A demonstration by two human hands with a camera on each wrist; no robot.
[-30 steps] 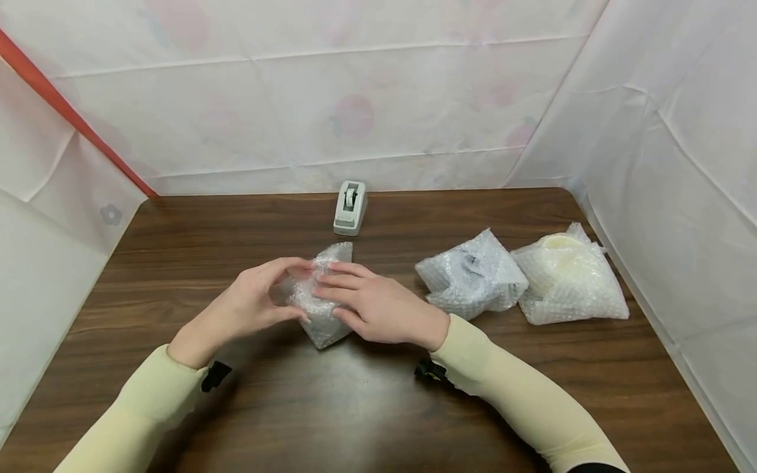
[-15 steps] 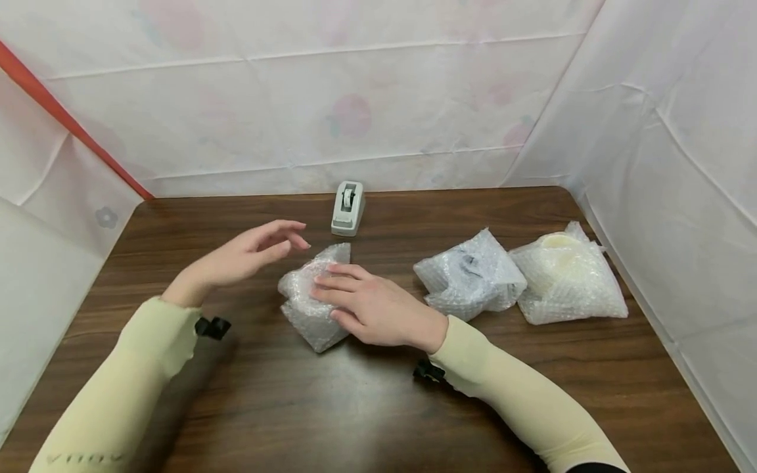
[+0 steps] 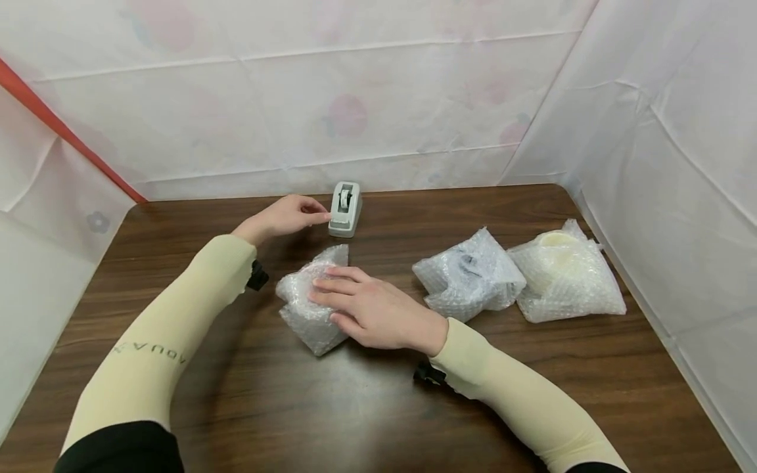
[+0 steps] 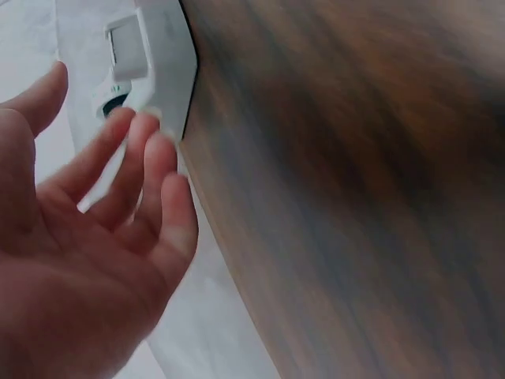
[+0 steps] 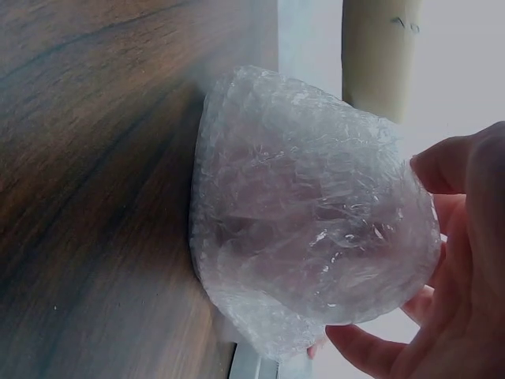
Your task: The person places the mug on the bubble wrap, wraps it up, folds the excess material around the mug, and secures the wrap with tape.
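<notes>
A small bundle in bubble wrap [image 3: 313, 305] rests on the table, with a pinkish tint showing through in the right wrist view; the thing inside is not recognisable. My right hand [image 3: 378, 309] holds it from the right, fingers spread over its top and thumb on the near side. At the back of the table stands a white tape dispenser [image 3: 345, 209] with a roll in it. My left hand [image 3: 286, 215] is beside the dispenser, fingertips right at its front left edge. The left wrist view shows this hand's fingers loosely bent, thumb apart, nothing held.
Two more bubble-wrapped packages lie on the right: one greyish [image 3: 470, 272], the other with something cream-coloured [image 3: 564, 272] inside. White patterned sheeting [image 3: 284, 105] hangs behind the dark wooden table [image 3: 284, 420] and along both sides.
My left hand has left the bundle and moved up and away to the tape dispenser. My right hand has stayed on the bundle.
</notes>
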